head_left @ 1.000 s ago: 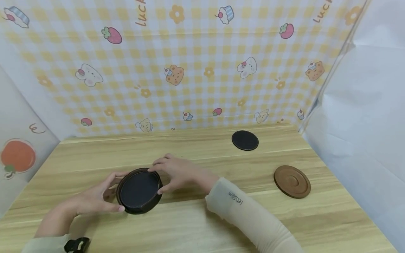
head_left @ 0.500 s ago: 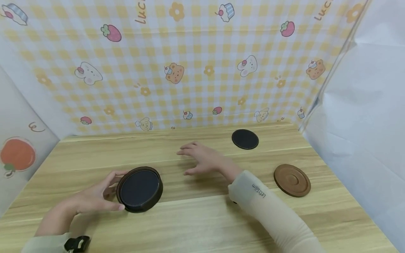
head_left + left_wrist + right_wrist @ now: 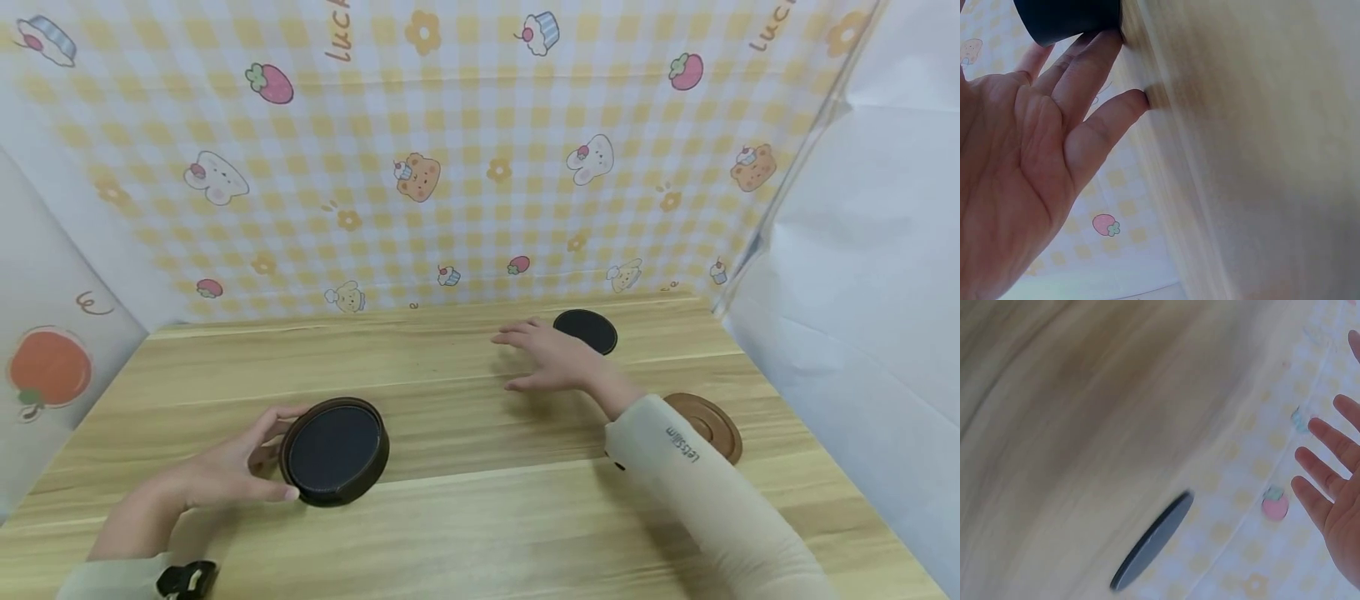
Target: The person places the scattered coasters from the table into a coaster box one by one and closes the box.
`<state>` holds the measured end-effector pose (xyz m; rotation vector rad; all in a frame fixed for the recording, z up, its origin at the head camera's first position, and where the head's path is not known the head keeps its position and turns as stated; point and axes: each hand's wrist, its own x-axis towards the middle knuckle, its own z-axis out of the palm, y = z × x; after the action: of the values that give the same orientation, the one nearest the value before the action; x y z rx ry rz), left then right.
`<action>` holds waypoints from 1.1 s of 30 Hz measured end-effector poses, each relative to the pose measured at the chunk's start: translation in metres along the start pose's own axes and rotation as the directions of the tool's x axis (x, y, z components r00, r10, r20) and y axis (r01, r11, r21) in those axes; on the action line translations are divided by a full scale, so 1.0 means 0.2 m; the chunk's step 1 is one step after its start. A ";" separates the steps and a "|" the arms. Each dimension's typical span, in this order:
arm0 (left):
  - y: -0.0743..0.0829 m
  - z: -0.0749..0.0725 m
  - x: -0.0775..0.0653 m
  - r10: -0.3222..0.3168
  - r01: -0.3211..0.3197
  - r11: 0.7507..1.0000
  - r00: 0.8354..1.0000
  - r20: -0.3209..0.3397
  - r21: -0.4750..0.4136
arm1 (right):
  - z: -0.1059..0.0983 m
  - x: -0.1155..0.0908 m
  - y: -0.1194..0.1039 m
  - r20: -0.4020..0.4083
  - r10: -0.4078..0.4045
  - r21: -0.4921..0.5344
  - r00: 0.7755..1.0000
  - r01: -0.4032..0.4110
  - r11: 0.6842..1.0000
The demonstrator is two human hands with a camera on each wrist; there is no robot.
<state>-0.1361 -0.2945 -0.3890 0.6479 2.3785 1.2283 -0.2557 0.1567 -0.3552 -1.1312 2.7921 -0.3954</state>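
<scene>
A round black coaster holder (image 3: 367,475) stands on the table at centre left, with a dark stitched coaster (image 3: 334,448) lying inside its rim. My left hand (image 3: 228,471) grips the holder from its left side, thumb at the front edge and fingers behind; in the left wrist view the fingertips meet its dark wall (image 3: 1072,15). Over the table to the right hovers my right hand (image 3: 558,358), fingers spread and holding nothing. Behind its wrist a flat black coaster (image 3: 588,327) is partly covered; the right wrist view shows this coaster (image 3: 1152,542) edge-on.
A brown wooden coaster (image 3: 712,421) with a ringed centre lies at the right, partly hidden by the right sleeve (image 3: 697,475). A yellow checked cloth (image 3: 465,200) hangs along the back edge of the wooden table (image 3: 465,533). White sheeting (image 3: 885,275) borders the right side.
My right hand has left the coaster holder and moved right across the table toward the black coaster, fingers spread. My left hand and the holder have stayed in place.
</scene>
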 end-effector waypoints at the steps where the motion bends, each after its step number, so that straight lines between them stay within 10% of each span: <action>1: 0.00 0.00 0.00 -0.001 0.001 1.000 1.000 0.000 0.004 | -0.01 -0.02 0.02 -0.005 0.012 -0.005 1.000 -0.012 1.000; 33: 0.02 0.01 -0.01 -0.005 0.005 1.000 1.000 -0.007 0.007 | -0.13 -0.18 0.39 0.012 0.177 -0.005 0.984 -0.177 0.984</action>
<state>-0.1331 -0.2918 -0.3878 0.6404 2.3900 1.2230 -0.2866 0.2396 -0.3526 -0.8725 2.8538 -0.3633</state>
